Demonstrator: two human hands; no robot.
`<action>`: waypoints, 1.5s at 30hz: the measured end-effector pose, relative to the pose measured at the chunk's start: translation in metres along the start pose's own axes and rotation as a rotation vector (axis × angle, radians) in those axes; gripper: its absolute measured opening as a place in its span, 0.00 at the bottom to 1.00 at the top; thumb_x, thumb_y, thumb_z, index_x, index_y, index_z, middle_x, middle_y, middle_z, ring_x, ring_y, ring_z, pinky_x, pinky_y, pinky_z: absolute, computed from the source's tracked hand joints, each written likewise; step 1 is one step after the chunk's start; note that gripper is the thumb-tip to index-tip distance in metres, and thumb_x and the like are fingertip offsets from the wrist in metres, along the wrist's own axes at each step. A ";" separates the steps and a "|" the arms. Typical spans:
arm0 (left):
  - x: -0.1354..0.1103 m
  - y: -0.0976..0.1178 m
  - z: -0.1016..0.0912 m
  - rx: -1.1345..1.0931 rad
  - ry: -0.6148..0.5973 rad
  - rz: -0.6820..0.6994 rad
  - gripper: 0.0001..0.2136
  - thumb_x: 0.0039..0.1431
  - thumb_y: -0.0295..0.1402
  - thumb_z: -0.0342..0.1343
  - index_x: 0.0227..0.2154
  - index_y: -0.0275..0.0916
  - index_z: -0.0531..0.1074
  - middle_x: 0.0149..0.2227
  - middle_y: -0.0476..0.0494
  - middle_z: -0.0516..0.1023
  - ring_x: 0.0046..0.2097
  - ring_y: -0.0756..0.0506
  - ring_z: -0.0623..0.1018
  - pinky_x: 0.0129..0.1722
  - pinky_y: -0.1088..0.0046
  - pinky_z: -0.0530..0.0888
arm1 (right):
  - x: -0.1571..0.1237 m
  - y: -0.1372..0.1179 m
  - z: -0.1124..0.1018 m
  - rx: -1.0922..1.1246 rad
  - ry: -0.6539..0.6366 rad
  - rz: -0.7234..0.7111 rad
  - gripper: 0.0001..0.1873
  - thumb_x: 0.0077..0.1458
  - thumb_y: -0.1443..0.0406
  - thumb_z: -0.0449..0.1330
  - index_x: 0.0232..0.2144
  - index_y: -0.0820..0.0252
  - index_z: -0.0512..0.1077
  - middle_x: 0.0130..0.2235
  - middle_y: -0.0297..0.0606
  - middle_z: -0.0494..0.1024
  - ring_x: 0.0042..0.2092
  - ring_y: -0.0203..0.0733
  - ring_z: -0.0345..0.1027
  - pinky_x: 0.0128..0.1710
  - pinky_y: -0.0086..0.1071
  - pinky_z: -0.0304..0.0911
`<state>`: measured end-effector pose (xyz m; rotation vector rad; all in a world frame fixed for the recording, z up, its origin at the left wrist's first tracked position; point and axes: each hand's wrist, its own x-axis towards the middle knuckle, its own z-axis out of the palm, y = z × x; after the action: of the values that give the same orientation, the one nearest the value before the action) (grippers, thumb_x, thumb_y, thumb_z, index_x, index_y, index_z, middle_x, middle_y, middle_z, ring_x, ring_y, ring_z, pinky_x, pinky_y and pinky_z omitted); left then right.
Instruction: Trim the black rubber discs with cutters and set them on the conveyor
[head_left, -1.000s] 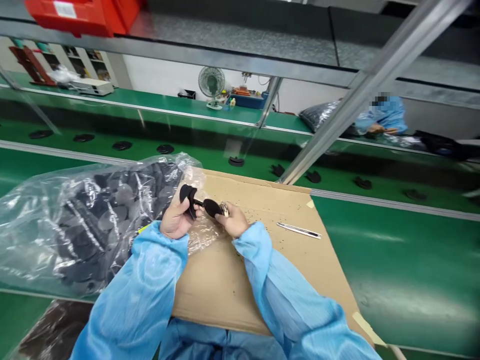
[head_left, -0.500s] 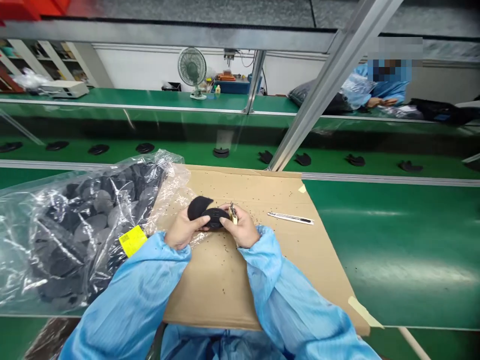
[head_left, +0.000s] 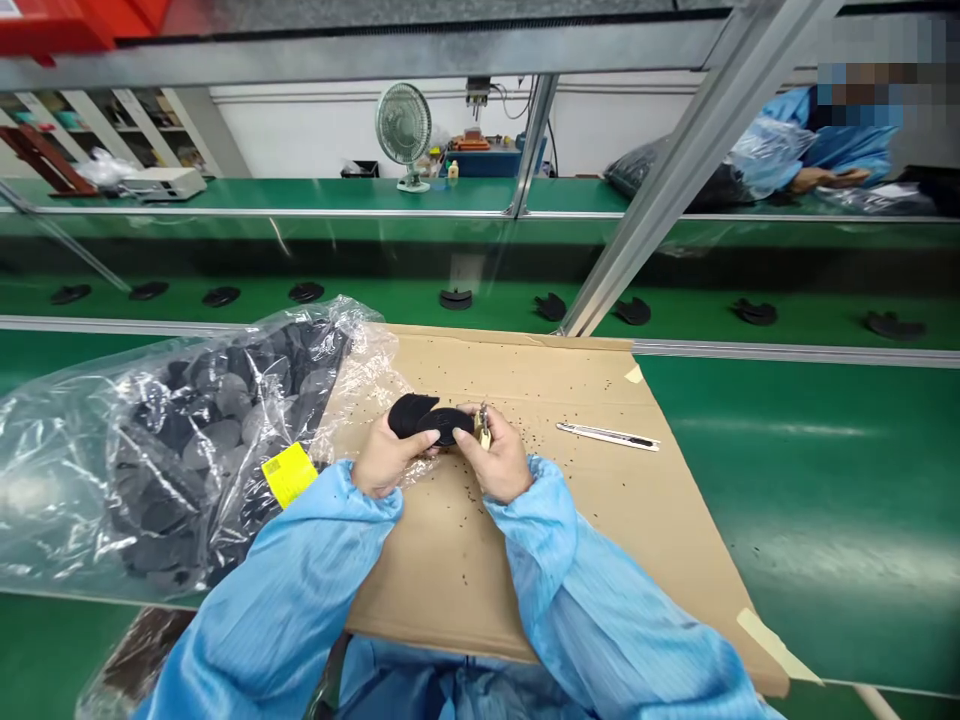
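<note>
Above the cardboard sheet [head_left: 435,580], the left hand [head_left: 384,455] grips a black part [head_left: 446,426] at its left side. The right hand [head_left: 501,462] pinches its right end and also retains a small metal tool [head_left: 484,430]. A slim cutter knife [head_left: 607,437] lies to the right; a clear bag [head_left: 64,450] of black pieces [head_left: 214,440] lies left.

Cardboard [head_left: 637,540] on bench [head_left: 810,480]. Bag [head_left: 45,430] at left, partly over cardboard; label [head_left: 289,474] on bag. Left hand [head_left: 382,455] and right hand [head_left: 501,460] above cardboard, part [head_left: 448,424] between them. Knife [head_left: 607,437] on cardboard, right of hands. Row of pieces [head_left: 455,299] behind cardboard; fan [head_left: 403,128] behind row.
</note>
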<state>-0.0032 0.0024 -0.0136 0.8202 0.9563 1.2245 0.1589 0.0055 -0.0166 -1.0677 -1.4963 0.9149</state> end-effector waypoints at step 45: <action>-0.002 -0.008 0.001 0.081 -0.083 0.078 0.19 0.44 0.34 0.65 0.41 0.34 0.74 0.40 0.39 0.78 0.43 0.41 0.76 0.45 0.63 0.73 | 0.003 -0.006 -0.012 -0.269 -0.193 -0.053 0.10 0.54 0.62 0.56 0.39 0.57 0.70 0.35 0.38 0.76 0.37 0.43 0.69 0.38 0.34 0.63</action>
<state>0.0007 -0.0006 -0.0198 0.9733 0.9185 1.2150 0.1692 0.0070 -0.0081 -1.1504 -1.8393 0.8127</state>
